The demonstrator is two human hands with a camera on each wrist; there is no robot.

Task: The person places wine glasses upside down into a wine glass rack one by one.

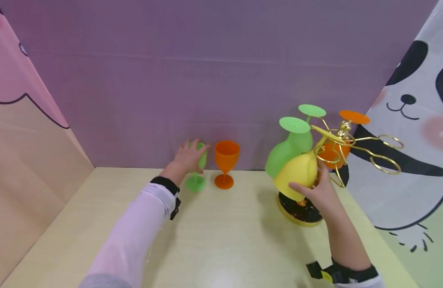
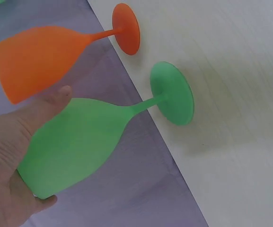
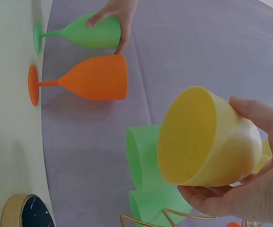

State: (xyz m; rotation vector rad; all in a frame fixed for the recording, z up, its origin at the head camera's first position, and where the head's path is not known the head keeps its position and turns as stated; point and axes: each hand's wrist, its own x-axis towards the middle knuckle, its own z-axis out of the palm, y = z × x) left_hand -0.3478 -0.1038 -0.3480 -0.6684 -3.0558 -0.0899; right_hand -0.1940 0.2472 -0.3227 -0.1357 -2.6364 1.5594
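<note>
At the back of the table, my left hand (image 1: 187, 158) grips a green goblet (image 2: 79, 142) by its bowl from above, thumb on one side and fingers on the other. The goblet stands upright with its foot on the table. Beside it stands an upright orange goblet (image 1: 226, 155). Over on the right, my right hand (image 1: 323, 192) holds a yellow goblet (image 1: 295, 176) by the bowl. This goblet is tilted with its mouth downward, its stem up among the loops of a gold wire rack (image 1: 385, 138). In the right wrist view its hollow inside (image 3: 188, 137) shows.
Two green goblets (image 1: 295, 125) hang upside down on the rack's left side, behind the yellow one. An orange goblet (image 1: 354, 117) hangs upside down at its back. The rack's round black base with a gold rim (image 1: 297, 222) stands below. A purple backdrop (image 1: 221, 92) borders the table.
</note>
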